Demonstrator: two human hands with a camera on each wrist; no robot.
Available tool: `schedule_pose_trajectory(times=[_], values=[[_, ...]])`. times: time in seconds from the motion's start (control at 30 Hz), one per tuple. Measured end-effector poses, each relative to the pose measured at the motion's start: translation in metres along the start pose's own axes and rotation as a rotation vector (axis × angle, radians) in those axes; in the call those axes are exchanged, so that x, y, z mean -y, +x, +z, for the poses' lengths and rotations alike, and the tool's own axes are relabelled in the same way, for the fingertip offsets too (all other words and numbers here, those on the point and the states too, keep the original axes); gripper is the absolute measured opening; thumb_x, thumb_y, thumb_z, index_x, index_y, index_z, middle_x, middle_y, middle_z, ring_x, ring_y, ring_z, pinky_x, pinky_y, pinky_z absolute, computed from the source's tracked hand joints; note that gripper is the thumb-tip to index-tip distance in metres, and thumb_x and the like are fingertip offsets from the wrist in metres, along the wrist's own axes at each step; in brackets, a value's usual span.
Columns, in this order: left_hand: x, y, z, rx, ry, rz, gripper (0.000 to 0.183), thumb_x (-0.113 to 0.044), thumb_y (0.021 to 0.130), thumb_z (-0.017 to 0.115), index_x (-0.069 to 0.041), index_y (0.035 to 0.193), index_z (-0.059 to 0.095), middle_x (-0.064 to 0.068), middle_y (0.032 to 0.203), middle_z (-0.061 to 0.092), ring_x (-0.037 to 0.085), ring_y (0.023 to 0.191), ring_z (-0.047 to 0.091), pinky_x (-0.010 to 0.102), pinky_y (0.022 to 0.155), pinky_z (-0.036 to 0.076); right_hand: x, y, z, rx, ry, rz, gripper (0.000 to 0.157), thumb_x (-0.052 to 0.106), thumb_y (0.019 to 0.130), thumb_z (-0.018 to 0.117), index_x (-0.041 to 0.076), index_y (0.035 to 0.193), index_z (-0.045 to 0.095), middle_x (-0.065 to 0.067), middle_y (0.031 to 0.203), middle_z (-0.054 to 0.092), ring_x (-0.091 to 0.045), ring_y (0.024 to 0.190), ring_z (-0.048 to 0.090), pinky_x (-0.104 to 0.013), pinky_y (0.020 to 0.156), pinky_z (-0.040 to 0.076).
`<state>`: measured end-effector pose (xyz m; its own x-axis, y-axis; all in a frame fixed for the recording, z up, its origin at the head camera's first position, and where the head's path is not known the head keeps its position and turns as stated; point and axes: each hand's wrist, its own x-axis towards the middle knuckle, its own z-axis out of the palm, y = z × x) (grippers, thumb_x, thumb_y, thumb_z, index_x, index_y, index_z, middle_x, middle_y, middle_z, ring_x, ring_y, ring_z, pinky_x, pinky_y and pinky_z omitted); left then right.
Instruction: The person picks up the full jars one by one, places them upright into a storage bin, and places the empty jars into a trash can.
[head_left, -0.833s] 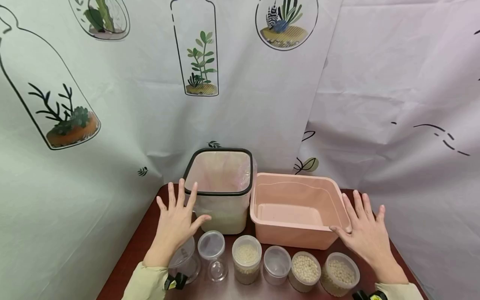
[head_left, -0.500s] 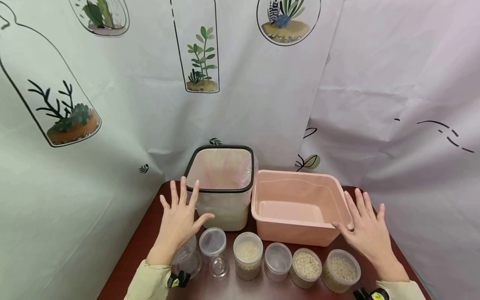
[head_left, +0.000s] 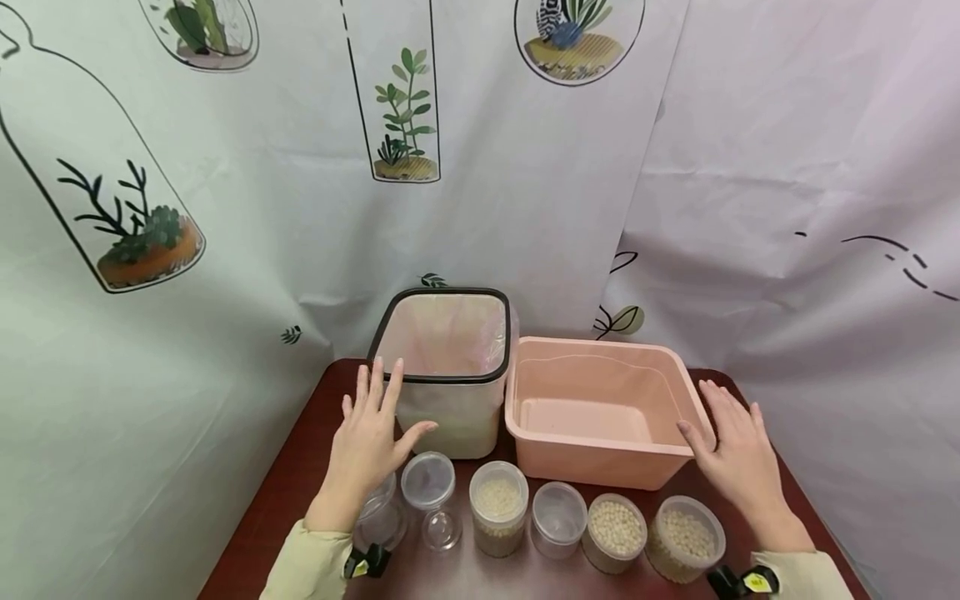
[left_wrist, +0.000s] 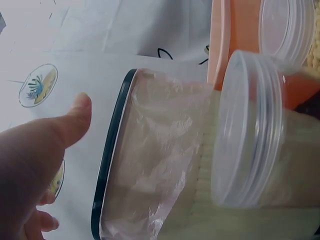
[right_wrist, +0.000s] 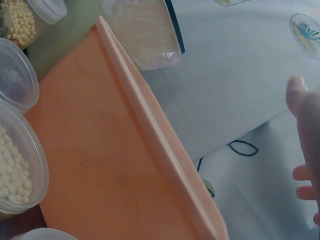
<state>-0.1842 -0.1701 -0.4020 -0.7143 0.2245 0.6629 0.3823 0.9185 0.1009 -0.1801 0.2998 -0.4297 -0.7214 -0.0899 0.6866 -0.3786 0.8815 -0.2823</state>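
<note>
My left hand (head_left: 367, 450) hovers with spread fingers in front of the lined bin (head_left: 450, 417), which has a black rim; it holds nothing. At the pink basin's right end, my right hand (head_left: 738, 462) is raised with its thumb out, also holding nothing. The pink basin (head_left: 600, 458) stands right of the bin. Below the hands runs a row of clear plastic tubs: a tub of pale beans (head_left: 686, 537) at the right, another bean tub (head_left: 615, 533), a clear-looking tub (head_left: 558, 517), and a taller tub with pale grains (head_left: 498, 508). My left forearm partly hides the leftmost clear container (head_left: 381, 517).
A clear lidded container (head_left: 429, 483) stands by the left hand, with a small round clear piece (head_left: 441, 530) just below it. Behind the dark red table (head_left: 277, 500) hangs a white curtain (head_left: 525, 208) printed with plants in jars.
Both hands have shifted slightly to the right, and their fingers have drawn closer together. The whole scene sits a little higher in view. The containers keep their places.
</note>
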Motion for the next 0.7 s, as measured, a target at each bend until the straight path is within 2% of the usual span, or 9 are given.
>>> schedule_pose_trajectory(times=[0.07,0.13,0.2,0.27,0.47,0.6,0.7], values=[[-0.004,-0.001,0.002,-0.05,-0.02,0.023,0.095,-0.054,0.072,0.071,-0.007,0.144,0.033,0.024,0.142,0.035,0.043,0.125,0.038,0.06,0.079,0.045,0.0,0.0,0.002,-0.032,0.044,0.03,0.059,0.031,0.085,0.066,0.004,0.134,0.048,-0.024,0.129,0.049,-0.041,0.12,0.042,-0.051,0.108,0.016],[-0.008,-0.001,0.004,-0.098,-0.035,0.047,0.09,-0.053,0.071,0.072,-0.005,0.14,0.04,0.024,0.135,0.045,0.039,0.116,0.049,0.049,0.062,0.053,-0.001,0.0,0.003,-0.047,0.083,0.082,0.054,0.026,0.085,0.067,0.002,0.13,0.051,-0.024,0.128,0.05,-0.041,0.119,0.041,-0.053,0.105,0.022],[-0.013,-0.001,0.007,-0.135,-0.056,0.064,0.082,-0.051,0.073,0.072,-0.003,0.134,0.048,0.022,0.128,0.052,0.036,0.108,0.057,0.04,0.045,0.05,-0.001,-0.001,0.005,-0.05,0.107,0.134,0.05,0.023,0.085,0.067,0.0,0.126,0.054,-0.023,0.127,0.051,-0.042,0.119,0.041,-0.056,0.098,0.028],[-0.018,-0.001,0.009,-0.156,-0.081,0.072,0.074,-0.048,0.074,0.072,-0.001,0.129,0.053,0.02,0.124,0.056,0.032,0.103,0.06,0.035,0.035,0.043,-0.002,-0.002,0.006,-0.053,0.125,0.178,0.045,0.021,0.085,0.067,-0.001,0.123,0.056,-0.023,0.126,0.051,-0.042,0.117,0.041,-0.06,0.092,0.03],[-0.034,-0.001,0.014,-0.167,-0.156,0.097,0.066,-0.041,0.075,0.073,0.0,0.124,0.057,0.02,0.12,0.058,0.031,0.099,0.062,0.034,0.037,0.045,-0.007,-0.007,0.014,-0.059,0.179,0.226,0.037,0.016,0.085,0.067,-0.005,0.114,0.06,-0.026,0.121,0.052,-0.044,0.111,0.041,-0.06,0.085,0.03],[-0.048,-0.004,0.019,-0.109,-0.219,0.084,0.071,-0.044,0.077,0.072,-0.001,0.13,0.051,0.019,0.124,0.056,0.03,0.102,0.06,0.037,0.044,0.049,-0.012,-0.013,0.02,-0.049,0.197,0.278,0.034,0.015,0.085,0.066,-0.006,0.112,0.061,-0.026,0.122,0.051,-0.041,0.106,0.043,-0.042,0.08,0.034],[-0.061,-0.007,0.022,-0.039,-0.266,0.065,0.077,-0.048,0.077,0.071,-0.003,0.135,0.046,0.017,0.128,0.054,0.028,0.109,0.057,0.04,0.055,0.053,-0.016,-0.02,0.025,-0.034,0.214,0.332,0.034,0.015,0.085,0.065,-0.005,0.112,0.062,-0.026,0.125,0.049,-0.038,0.103,0.043,-0.031,0.072,0.033]])
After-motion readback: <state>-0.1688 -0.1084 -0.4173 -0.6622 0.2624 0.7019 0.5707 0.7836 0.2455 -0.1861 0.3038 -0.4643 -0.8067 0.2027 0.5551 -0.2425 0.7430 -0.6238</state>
